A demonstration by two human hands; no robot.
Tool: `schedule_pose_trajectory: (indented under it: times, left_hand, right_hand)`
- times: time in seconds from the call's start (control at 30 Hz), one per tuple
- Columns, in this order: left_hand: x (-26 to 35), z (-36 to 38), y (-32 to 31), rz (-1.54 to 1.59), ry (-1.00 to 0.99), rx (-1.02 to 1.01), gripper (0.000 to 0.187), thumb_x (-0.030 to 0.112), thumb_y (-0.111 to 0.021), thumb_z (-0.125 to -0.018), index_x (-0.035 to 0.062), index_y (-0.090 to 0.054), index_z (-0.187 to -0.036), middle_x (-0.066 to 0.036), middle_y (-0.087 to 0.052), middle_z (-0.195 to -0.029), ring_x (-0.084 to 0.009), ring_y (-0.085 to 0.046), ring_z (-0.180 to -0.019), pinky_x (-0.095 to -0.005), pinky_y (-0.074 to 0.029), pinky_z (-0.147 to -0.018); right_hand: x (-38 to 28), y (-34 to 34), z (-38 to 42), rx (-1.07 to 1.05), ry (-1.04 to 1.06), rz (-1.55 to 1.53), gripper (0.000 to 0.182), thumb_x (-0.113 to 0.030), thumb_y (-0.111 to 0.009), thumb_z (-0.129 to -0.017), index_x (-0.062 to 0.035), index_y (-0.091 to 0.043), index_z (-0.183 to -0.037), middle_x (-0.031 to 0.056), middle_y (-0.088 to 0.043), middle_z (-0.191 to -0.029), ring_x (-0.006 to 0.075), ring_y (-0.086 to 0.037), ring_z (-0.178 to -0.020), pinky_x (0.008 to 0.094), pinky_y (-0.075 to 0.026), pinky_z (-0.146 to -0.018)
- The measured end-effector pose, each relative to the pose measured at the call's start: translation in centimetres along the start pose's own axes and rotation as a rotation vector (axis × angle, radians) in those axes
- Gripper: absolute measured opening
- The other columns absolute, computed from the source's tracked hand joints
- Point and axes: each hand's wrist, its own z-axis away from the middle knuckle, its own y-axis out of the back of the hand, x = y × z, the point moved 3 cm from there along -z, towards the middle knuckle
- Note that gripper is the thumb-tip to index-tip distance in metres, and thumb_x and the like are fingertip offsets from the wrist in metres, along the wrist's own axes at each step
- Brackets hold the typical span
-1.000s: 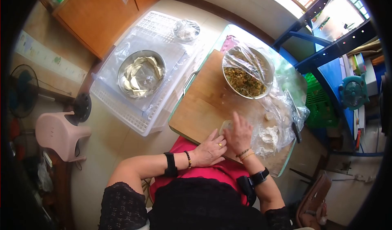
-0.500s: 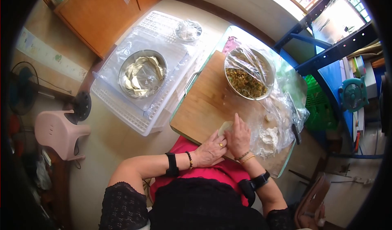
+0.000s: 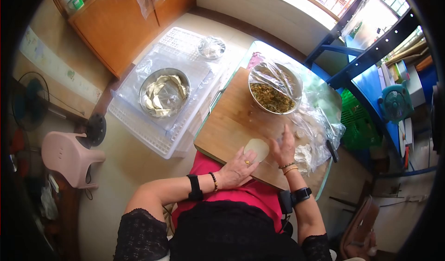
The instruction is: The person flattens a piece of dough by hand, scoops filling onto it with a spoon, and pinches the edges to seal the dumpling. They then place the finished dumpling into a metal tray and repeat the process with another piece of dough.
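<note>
A round, pale dumpling wrapper (image 3: 257, 148) shows just beyond my left hand (image 3: 235, 169), at the near part of the wooden board (image 3: 227, 117). My left fingers are on its lower edge, gripping it; the thumb is partly hidden. Right of the wrapper, my right hand (image 3: 283, 150) is raised with its fingers stretched out and nothing in it. Further up the board stands a steel bowl (image 3: 300, 92) of chopped filling (image 3: 273, 97), partly covered by clear plastic. A heap of white flour (image 3: 303, 157) lies beside my right hand.
Folded dumplings (image 3: 157, 102) line a round metal pan (image 3: 142, 90) on a plastic-covered white crate (image 3: 160, 145) at left. Clear plastic film (image 3: 320, 126) and a black-handled utensil (image 3: 332, 150) lie at the board's right. A pink stool (image 3: 67, 154) stands at far left.
My right hand has moved right, away from the wrapper and my left hand. More of the wrapper now shows beside my left fingers. The view has shifted slightly.
</note>
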Motion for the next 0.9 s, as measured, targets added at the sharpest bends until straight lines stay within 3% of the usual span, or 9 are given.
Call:
schedule_pose_trajectory:
  times: [0.1,0.17,0.23,0.27,0.47,0.63,0.77,0.8,0.9]
  left_hand:
    - [0.4,0.3,0.1,-0.056,0.007,-0.097,0.063,0.034,-0.069,-0.081,0.0009,-0.048,-0.131,-0.021,-0.046,-0.134,-0.0363,-0.04,-0.131,-0.0561,-0.029,-0.11]
    - [0.4,0.4,0.1,-0.088,0.014,-0.173,0.064,0.034,-0.069,-0.081,0.0006,-0.047,-0.131,-0.021,-0.046,-0.134,-0.0366,-0.04,-0.131,-0.0562,-0.029,-0.109]
    - [0.2,0.5,0.4,-0.041,0.003,-0.191,0.064,0.035,-0.069,-0.081,0.0002,-0.048,-0.131,-0.022,-0.046,-0.134,-0.0371,-0.04,-0.131,-0.0564,-0.029,-0.109]
    - [0.2,0.7,0.3,-0.053,-0.004,-0.197,0.064,0.035,-0.069,-0.081,0.0002,-0.048,-0.131,-0.022,-0.046,-0.134,-0.0371,-0.04,-0.131,-0.0564,-0.029,-0.109]
    - [-0.1,-0.1,-0.5,-0.039,0.062,-0.026,0.067,0.036,-0.071,-0.079,-0.0008,-0.048,-0.13,-0.021,-0.047,-0.131,-0.0362,-0.04,-0.13,-0.0529,-0.029,-0.109]
    - [0.6,-1.4,-1.5,0.035,-0.156,-0.165,0.059,0.034,-0.068,-0.082,-0.0006,-0.05,-0.127,-0.021,-0.044,-0.137,-0.036,-0.036,-0.135,-0.053,-0.028,-0.111]
    - [1.4,-1.5,-0.6,0.049,-0.165,-0.236,0.054,0.033,-0.067,-0.082,0.001,-0.053,-0.123,-0.019,-0.045,-0.137,-0.0349,-0.035,-0.136,-0.052,-0.027,-0.112]
    - [1.3,-1.1,-0.9,0.068,-0.159,-0.272,0.052,0.034,-0.067,-0.082,0.0018,-0.053,-0.121,-0.018,-0.045,-0.136,-0.034,-0.035,-0.136,-0.0518,-0.027,-0.112]
    - [0.9,-0.2,-1.4,0.091,-0.149,-0.224,0.049,0.034,-0.066,-0.083,0.0034,-0.054,-0.118,-0.016,-0.047,-0.131,-0.0315,-0.037,-0.134,-0.0526,-0.026,-0.112]
  right_hand:
    - [-3.5,-0.7,2.1,-0.057,0.149,0.196,0.079,-0.027,-0.071,-0.081,-0.0019,-0.033,-0.145,0.021,-0.057,-0.116,0.0364,-0.053,-0.109,0.0468,-0.042,-0.091]
    - [-3.1,-1.9,1.9,-0.091,0.108,0.229,0.081,-0.03,-0.071,-0.081,-0.0016,-0.031,-0.145,0.0212,-0.056,-0.115,0.0369,-0.052,-0.11,0.0468,-0.042,-0.091]
    - [-1.3,-2.3,0.1,0.007,-0.126,0.221,0.08,-0.03,-0.071,-0.081,-0.0015,-0.032,-0.145,0.021,-0.057,-0.116,0.0373,-0.053,-0.109,0.046,-0.042,-0.091]
    - [-0.5,-2.4,-0.3,0.019,-0.13,0.211,0.08,-0.03,-0.071,-0.081,-0.0015,-0.032,-0.145,0.021,-0.057,-0.116,0.0373,-0.053,-0.109,0.046,-0.042,-0.091]
    - [1.2,-0.8,0.6,0.12,-0.129,0.054,0.076,-0.027,-0.072,-0.081,-0.0001,-0.037,-0.142,0.022,-0.056,-0.116,0.0384,-0.054,-0.106,0.0453,-0.043,-0.092]
    - [-2.5,1.3,2.7,0.027,0.171,-0.071,0.073,-0.02,-0.072,-0.079,-0.0019,-0.038,-0.142,0.0217,-0.056,-0.118,0.0388,-0.054,-0.106,0.0447,-0.044,-0.091]
    - [-4.8,0.2,5.6,-0.121,0.32,0.219,0.071,-0.024,-0.07,-0.081,-0.0025,-0.04,-0.141,0.0189,-0.054,-0.122,0.0346,-0.054,-0.109,0.0445,-0.041,-0.09]
    - [-4.6,-0.3,5.7,-0.1,0.313,0.311,0.073,-0.032,-0.071,-0.081,-0.0031,-0.041,-0.14,0.0172,-0.053,-0.125,0.0319,-0.052,-0.113,0.0452,-0.038,-0.093]
    - [-3.3,-0.5,3.0,0.008,0.156,0.33,0.077,-0.038,-0.074,-0.078,-0.0041,-0.042,-0.139,0.0149,-0.054,-0.123,0.0303,-0.053,-0.112,0.0431,-0.038,-0.092]
